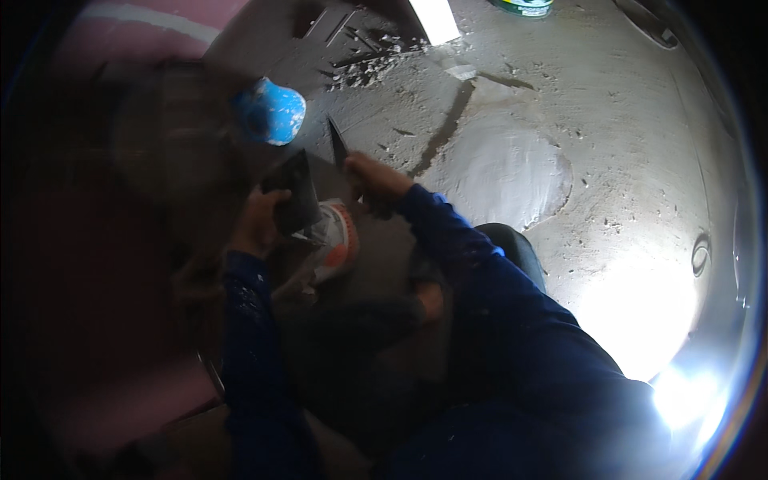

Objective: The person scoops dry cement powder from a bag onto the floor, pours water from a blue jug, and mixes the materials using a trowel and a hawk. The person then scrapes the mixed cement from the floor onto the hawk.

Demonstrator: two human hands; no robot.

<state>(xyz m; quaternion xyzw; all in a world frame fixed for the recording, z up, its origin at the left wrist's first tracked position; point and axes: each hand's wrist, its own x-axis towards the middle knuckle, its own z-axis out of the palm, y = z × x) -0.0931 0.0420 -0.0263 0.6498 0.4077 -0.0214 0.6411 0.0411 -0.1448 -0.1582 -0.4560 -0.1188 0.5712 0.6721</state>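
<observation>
In my left hand (258, 220) is a wide, flat metal blade (296, 188), tilted above a white bucket or bag with orange markings (338, 252), whose opening is partly hidden. My right hand (372, 182) is closed round a tool with a narrow dark blade (336, 132) pointing up and forward, just right of the flat blade. A blue, paste-spattered plastic piece (280, 112) lies a little beyond both hands. To the right is a pale, smooth patch (512, 172) on the rough grey floor (624, 176), beside a dark streak.
Crumbled debris (368, 72) and thin strips lie at the back near a white upright object (432, 20) and a green tub (524, 6). Pink surfaces (128, 32) run along the shadowed left. My bent knee (512, 244) is at lower right, beside glaring light.
</observation>
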